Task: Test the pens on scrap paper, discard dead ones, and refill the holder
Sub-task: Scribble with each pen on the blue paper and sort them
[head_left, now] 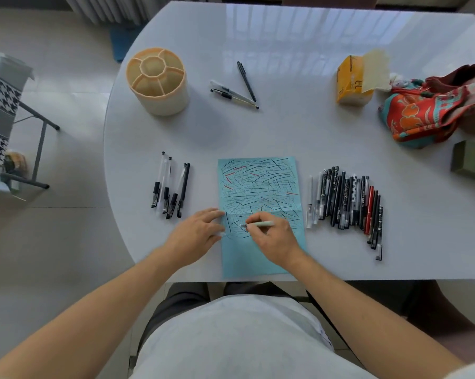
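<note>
Pale blue scrap paper [261, 187] — one sheet, flat at the near middle of the white table [299, 132], its upper part crowded with black strokes and a few red ones.

Right hand [274, 237] — fingers curled round a pale green pen [259, 224], which lies nearly level with its tip pointing left and down at the paper's lower half.

Left hand [198, 232] — fingers straight and slightly spread, fingertips pressing the paper's left edge; whether a small clear piece lies under them cannot be told.

Four pens [170, 186] — clear and black barrels, side by side on the table just left of the paper.

Large batch of pens [345, 203] — mostly black, one red, packed in a row just right of the paper.

Three pens [237, 88] — loose at the far middle of the table, one black, two clear.

Pen holder [157, 81] — cream, round, divided into compartments, upright at the far left, well apart from the paper, no pens in it.

Yellow tissue box [352, 82] and a red patterned bag [433, 108] — far right of the table.
</note>
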`<state>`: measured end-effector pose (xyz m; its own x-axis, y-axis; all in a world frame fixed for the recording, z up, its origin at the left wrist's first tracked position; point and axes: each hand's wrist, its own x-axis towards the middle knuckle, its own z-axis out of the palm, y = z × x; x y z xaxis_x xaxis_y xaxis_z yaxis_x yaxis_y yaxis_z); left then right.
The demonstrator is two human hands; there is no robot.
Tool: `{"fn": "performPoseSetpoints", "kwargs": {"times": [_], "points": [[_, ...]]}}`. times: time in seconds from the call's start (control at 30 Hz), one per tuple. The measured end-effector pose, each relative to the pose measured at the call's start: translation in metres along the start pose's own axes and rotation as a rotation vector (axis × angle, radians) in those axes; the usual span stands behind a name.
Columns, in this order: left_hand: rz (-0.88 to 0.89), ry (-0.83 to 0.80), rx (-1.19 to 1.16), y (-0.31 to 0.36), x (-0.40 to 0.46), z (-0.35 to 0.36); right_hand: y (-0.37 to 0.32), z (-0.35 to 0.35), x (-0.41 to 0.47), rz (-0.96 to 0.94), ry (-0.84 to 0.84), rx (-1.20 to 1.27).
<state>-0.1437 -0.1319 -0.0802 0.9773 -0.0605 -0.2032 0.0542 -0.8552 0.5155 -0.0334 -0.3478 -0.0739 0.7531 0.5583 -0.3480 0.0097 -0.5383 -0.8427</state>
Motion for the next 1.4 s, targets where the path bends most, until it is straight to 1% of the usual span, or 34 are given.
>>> {"fn": "performPoseSetpoints", "kwargs": {"times": [0.07, 0.23, 0.33, 0.43, 0.53, 0.63, 0.7, 0.77, 0.93, 1.03, 1.13, 1.2, 1.3, 1.4], "points": [[0.009, -0.006, 0.003, 0.001, 0.000, -0.002, 0.001, 0.005, -0.003, -0.042, -0.026, -0.053], [0.019, -0.011, 0.000, 0.001, 0.001, -0.006, -0.008, 0.010, -0.001, -0.151, -0.030, -0.168], [0.022, -0.011, 0.005, 0.000, 0.001, -0.005, -0.010, 0.008, -0.002, -0.123, -0.007, -0.210], [0.024, 0.003, 0.004, -0.001, 0.001, -0.005, -0.006, 0.004, -0.007, -0.059, -0.026, -0.196], [0.026, 0.003, 0.006, -0.002, 0.001, -0.003, -0.003, -0.001, -0.009, 0.023, 0.014, -0.042], [-0.017, 0.002, -0.030, 0.001, 0.002, -0.003, -0.010, -0.006, -0.008, 0.108, 0.083, 0.249], [-0.039, 0.027, -0.060, 0.006, 0.001, -0.002, -0.016, -0.009, -0.008, 0.115, 0.077, 0.414], [-0.049, 0.046, -0.077, 0.011, 0.001, -0.003, -0.022, -0.010, -0.009, 0.107, 0.038, 0.498], [-0.059, 0.055, -0.102, 0.021, 0.004, -0.005, -0.028, -0.008, -0.011, 0.102, -0.019, 0.553], [-0.070, 0.002, -0.101, 0.028, 0.006, -0.009, -0.028, -0.006, -0.011, 0.122, -0.027, 0.576], [-0.146, -0.069, -0.154, 0.032, 0.009, -0.013, -0.030, -0.004, -0.012, 0.154, -0.003, 0.633], [-0.160, -0.102, -0.186, 0.036, 0.011, -0.012, -0.030, -0.003, -0.012, 0.169, 0.033, 0.626], [-0.180, -0.107, -0.234, 0.041, 0.015, -0.012, -0.032, -0.006, -0.010, 0.170, 0.049, 0.609], [-0.172, -0.096, -0.277, 0.041, 0.027, -0.018, -0.035, -0.012, -0.005, 0.169, 0.082, 0.646]]}}
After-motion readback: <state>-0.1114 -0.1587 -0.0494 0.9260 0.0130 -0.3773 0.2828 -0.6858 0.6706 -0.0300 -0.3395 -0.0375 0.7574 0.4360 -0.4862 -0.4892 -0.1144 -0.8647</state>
